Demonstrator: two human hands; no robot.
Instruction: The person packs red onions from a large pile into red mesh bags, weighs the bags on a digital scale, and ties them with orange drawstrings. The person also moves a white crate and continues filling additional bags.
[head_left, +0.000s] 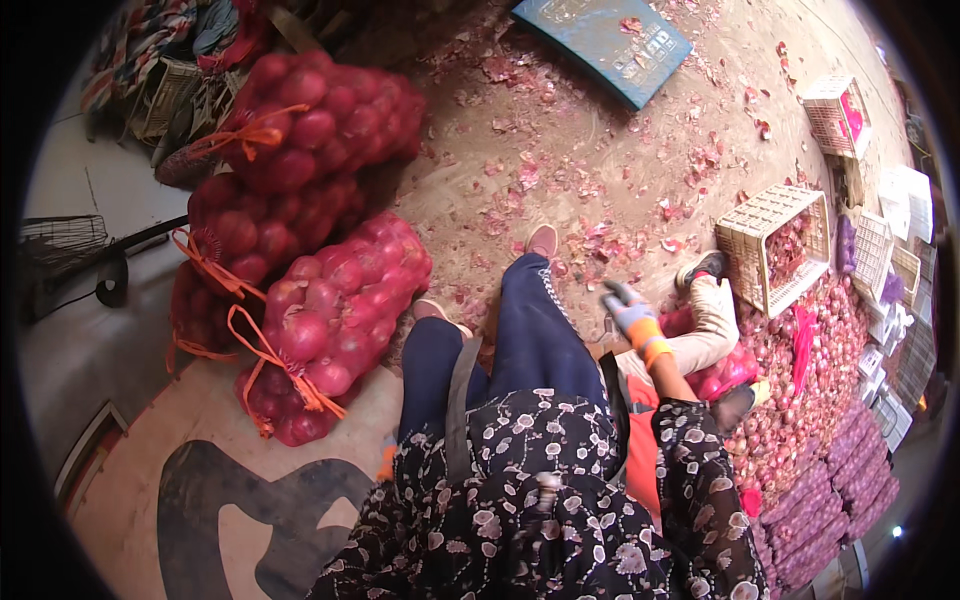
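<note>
My right hand (628, 309), in a grey glove with an orange cuff, is held out past my right knee. Its fingers look apart and nothing shows in them, though they are blurred. Close beside it is another person's bent leg (709, 319) in beige trousers. Only an orange bit of glove (387, 457) shows of my left hand, low by my left hip; the rest is hidden behind my body and sleeve. On my left, a filled red mesh sack of onions (341, 307), tied with orange cord, leans near my foot.
More onion sacks (322, 112) are stacked behind it. Onion skins litter the floor (450, 195), where a blue board (615, 49) lies. At right, a plastic crate (776, 247) lies tipped beside a heap of loose onions (799, 375). Purple mesh sacks (810, 517) are piled beyond.
</note>
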